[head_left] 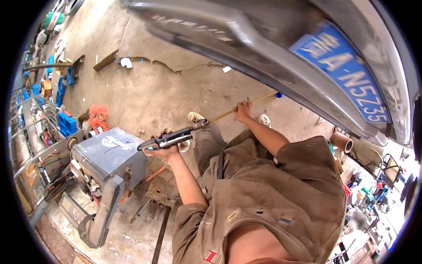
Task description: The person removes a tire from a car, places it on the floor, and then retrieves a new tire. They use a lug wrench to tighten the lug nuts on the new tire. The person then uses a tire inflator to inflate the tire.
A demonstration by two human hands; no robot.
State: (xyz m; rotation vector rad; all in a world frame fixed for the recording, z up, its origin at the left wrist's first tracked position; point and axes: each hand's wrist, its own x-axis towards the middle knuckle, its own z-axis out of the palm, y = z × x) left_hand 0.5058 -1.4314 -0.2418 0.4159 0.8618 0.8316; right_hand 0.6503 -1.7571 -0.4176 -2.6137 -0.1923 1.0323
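My left hand [163,149] is closed round the grip of a black-and-grey trigger gun [171,138] with a metal fitting at its front. From that fitting a thin yellow rod or hose [225,117] runs up to the right, ending in a blue tip [278,95] beside the car's lower edge. My right hand [242,111] grips the yellow length partway along. Above both hands spans the grey car bumper [263,57], slightly blurred, with a blue licence plate [343,72] on it.
On the left stands a grey machine cabinet [110,147], with a coiled orange hose [98,117] behind it. Metal racks [33,132] and blue bins [67,124] line the far left. A cracked concrete floor [176,88] lies ahead; a rusty pipe [342,142] and clutter are at right.
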